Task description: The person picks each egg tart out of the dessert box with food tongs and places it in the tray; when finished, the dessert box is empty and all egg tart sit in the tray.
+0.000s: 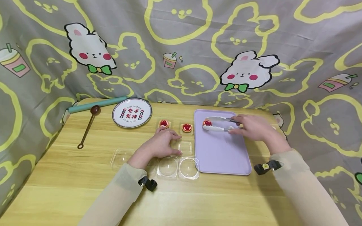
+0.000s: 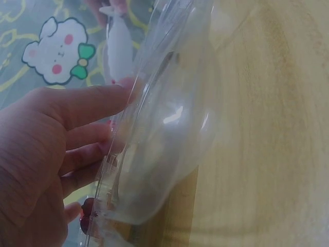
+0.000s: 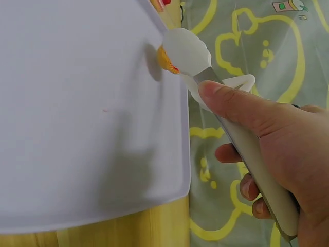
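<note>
My right hand (image 1: 253,127) grips tongs (image 1: 219,128) with white tips. Between those tips is a small tart (image 1: 207,122) with red topping, held over the lilac tray (image 1: 223,157); the right wrist view shows its shadow on the tray. My left hand (image 1: 161,142) lies over a clear plastic box (image 1: 185,147), thumb and fingers spread. In the left wrist view, its thumb (image 2: 97,103) touches the box's edge, and the other fingertips are partly hidden behind the plastic. Two more red-topped tarts, one left (image 1: 164,123) and one right (image 1: 187,127), sit in the box's far compartments.
The box's clear domed lid (image 1: 189,168) lies folded open toward me. Left of the box is a white plate (image 1: 132,121) with red lettering. Farther left are a brown long-handled spoon (image 1: 88,130) and a teal rod (image 1: 97,104). A patterned curtain (image 1: 195,47) stands behind the table.
</note>
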### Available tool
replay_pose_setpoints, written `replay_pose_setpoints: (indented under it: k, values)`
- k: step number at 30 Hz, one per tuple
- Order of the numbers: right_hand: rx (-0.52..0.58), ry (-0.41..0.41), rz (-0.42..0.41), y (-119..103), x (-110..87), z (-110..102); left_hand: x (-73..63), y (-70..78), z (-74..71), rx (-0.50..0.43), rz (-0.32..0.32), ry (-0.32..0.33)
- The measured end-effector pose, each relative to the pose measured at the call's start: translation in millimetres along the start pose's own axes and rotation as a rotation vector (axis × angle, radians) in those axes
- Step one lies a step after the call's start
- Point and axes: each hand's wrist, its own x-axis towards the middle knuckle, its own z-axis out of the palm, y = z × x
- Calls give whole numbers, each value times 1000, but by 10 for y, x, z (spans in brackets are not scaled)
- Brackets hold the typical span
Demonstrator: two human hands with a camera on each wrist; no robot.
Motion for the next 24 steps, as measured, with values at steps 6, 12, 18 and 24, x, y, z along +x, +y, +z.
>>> replay_pose_setpoints:
  k: [6, 12, 18, 24]
  values:
    - [10, -14, 25, 15, 74, 40, -7, 30, -12, -1, 6, 3]
    - [8, -18, 29, 10, 110, 83, -10, 50, -18, 6, 9, 1]
    - [27, -14, 46, 12, 103, 102, -10, 49, -22, 12, 12, -8]
    - [54, 1, 73, 20, 72, 101, -16, 19, -40, 35, 12, -19]
